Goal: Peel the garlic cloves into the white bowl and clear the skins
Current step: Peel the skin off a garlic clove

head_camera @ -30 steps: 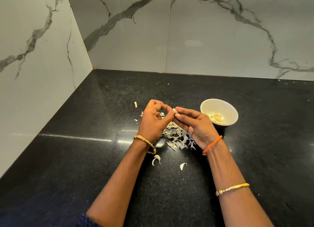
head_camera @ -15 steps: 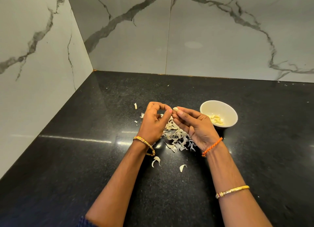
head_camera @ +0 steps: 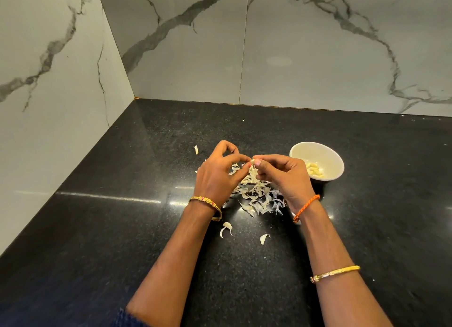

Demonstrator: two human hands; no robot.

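Note:
A small pale garlic clove [head_camera: 254, 161] is pinched between the fingertips of my left hand [head_camera: 217, 175] and my right hand [head_camera: 283, 177], a little above the black counter. Under and between the hands lies a heap of white garlic skins [head_camera: 256, 194]. The white bowl [head_camera: 327, 153] stands just right of my right hand and holds several peeled cloves [head_camera: 314, 170]. Most of the held clove is hidden by fingertips.
Loose skin pieces lie near my wrists [head_camera: 226, 229] [head_camera: 264, 238] and one left of the left hand [head_camera: 196, 149]. The black granite counter [head_camera: 122, 229] meets marble walls at the left [head_camera: 49, 106] and back [head_camera: 293, 57].
My hands have drawn together again on the clove, and my right hand has curled its fingers in more. The bowl and skin heap stay where they were.

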